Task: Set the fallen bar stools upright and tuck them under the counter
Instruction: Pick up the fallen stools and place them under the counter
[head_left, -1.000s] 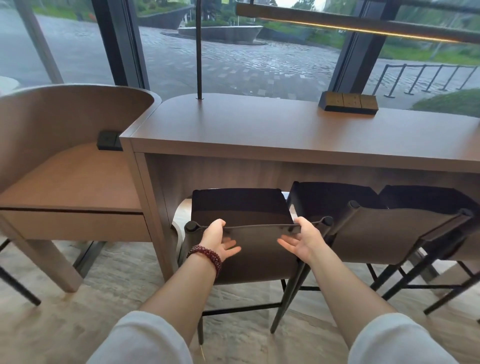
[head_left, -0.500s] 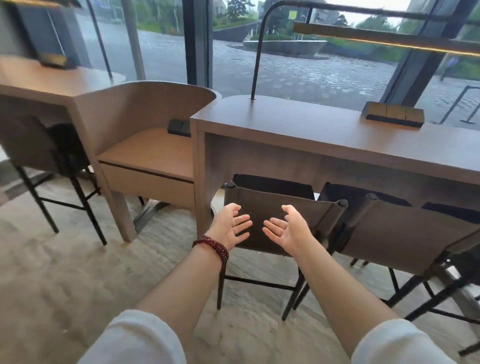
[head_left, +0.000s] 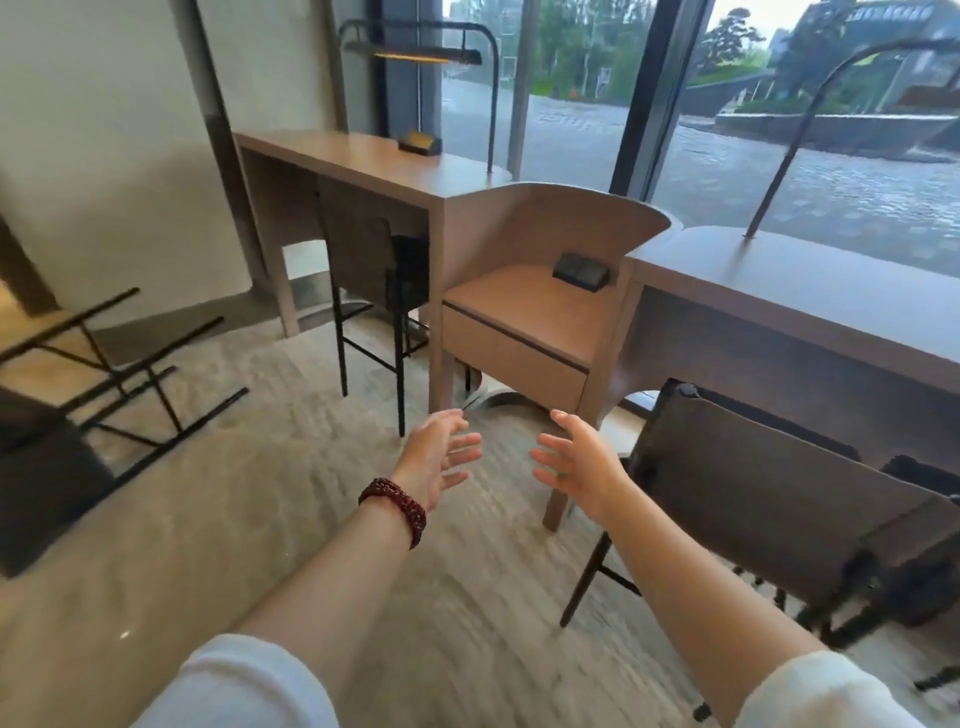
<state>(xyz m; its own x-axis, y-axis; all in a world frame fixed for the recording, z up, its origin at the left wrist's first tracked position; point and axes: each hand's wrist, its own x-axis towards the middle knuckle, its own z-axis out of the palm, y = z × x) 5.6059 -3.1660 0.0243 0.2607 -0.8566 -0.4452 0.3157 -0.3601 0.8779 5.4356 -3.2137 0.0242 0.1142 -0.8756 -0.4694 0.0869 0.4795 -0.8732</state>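
Observation:
A fallen bar stool (head_left: 67, 410) lies on its side on the floor at the far left, its black legs pointing right and up. An upright stool (head_left: 763, 493) with a brown backrest stands tucked at the right counter (head_left: 810, 291). Another upright stool (head_left: 363, 280) stands under the left counter (head_left: 363, 161). My left hand (head_left: 441, 457), with a bead bracelet at the wrist, and my right hand (head_left: 576, 467) hover in mid-air over the floor, fingers spread and relaxed, palms facing each other, holding nothing.
A low wooden nook seat (head_left: 535, 306) with a curved back joins the two counters, a black socket box (head_left: 579, 270) on it. Arched desk lamps (head_left: 415, 52) rise from the counters. Large windows run behind. Pale floor (head_left: 270, 493) stretches between me and the fallen stool.
My hands let go of the right stool's backrest and drew back. The view swung left, bringing the fallen stool and the left counter into sight.

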